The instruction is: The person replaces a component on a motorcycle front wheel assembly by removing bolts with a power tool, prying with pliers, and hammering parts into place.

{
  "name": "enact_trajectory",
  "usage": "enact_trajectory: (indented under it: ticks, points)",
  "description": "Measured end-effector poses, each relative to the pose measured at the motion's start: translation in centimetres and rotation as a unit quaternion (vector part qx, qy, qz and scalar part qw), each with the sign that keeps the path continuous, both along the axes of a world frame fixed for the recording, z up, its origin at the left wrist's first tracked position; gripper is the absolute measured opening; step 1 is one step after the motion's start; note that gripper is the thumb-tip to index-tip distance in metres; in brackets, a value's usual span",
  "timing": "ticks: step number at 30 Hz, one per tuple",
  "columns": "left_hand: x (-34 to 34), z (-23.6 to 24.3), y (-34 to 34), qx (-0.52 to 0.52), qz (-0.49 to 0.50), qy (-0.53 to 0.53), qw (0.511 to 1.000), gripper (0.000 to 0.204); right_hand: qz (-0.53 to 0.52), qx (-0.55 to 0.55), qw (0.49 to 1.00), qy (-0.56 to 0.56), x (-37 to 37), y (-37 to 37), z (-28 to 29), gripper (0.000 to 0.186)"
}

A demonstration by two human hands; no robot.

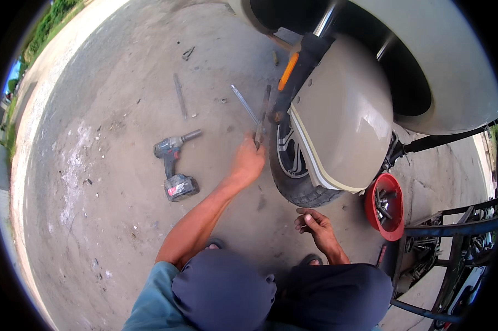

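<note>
My left hand (248,161) reaches forward, closed on a metal tool (258,138) beside a scooter's front wheel (297,194). A chrome bar (243,102) and a dark bar (266,100) extend above that hand; I cannot tell which belong to the held tool. The wheel has a black tyre, a beige mudguard (343,110) and a fork with an orange reflector (287,71). My right hand (313,224) hovers just below the tyre, fingers loosely curled and apart, holding nothing visible. A cordless impact wrench (174,165) with a socket lies left of my left hand.
A red bowl (392,226) of metal parts sits right of my right hand. A metal rack (453,225) holding tools stands at the lower right. Another rod (180,94) and small hardware lie on the concrete ground (105,165). Beige bodywork (447,60) overhangs at the upper right.
</note>
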State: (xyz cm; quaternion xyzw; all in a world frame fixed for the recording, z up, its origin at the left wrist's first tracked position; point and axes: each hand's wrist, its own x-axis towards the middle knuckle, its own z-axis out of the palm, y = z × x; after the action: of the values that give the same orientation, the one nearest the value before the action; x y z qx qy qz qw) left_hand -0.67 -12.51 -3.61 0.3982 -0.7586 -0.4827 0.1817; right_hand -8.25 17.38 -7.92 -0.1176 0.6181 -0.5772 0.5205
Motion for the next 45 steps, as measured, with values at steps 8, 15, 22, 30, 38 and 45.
enact_trajectory:
  ticks: [8, 15, 22, 30, 38, 45]
  points:
    - [1.4, -1.9, 2.1, -0.050, -0.046, -0.021, 0.997, 0.027, -0.054, -0.034, 0.993, 0.095, -0.4, -0.3, 0.3, 0.064]
    - [7.2, -5.6, 2.0, 0.105, -0.049, -0.166, 0.979, 0.045, 0.020, -0.036, 0.870, 0.492, -3.0, -2.9, 3.7, 0.095]
    - [4.2, 0.4, -0.8, -0.010, -0.078, 0.139, 0.987, 0.053, -0.058, -0.074, 0.852, 0.514, -3.0, -3.2, 5.1, 0.087]
    - [-2.3, 3.6, -5.6, -0.211, -0.204, 0.168, 0.941, 0.037, -0.055, -0.045, 0.875, 0.479, -2.2, -4.9, 7.6, 0.101]
    - [-2.6, 4.7, -6.2, -0.221, -0.218, 0.151, 0.938, 0.028, -0.053, -0.035, 0.885, 0.461, -2.2, -4.4, 5.9, 0.100]
    - [-2.5, 6.5, -6.5, -0.118, -0.218, 0.087, 0.965, 0.024, -0.033, -0.037, 0.889, 0.454, -2.7, -3.6, 5.4, 0.096]
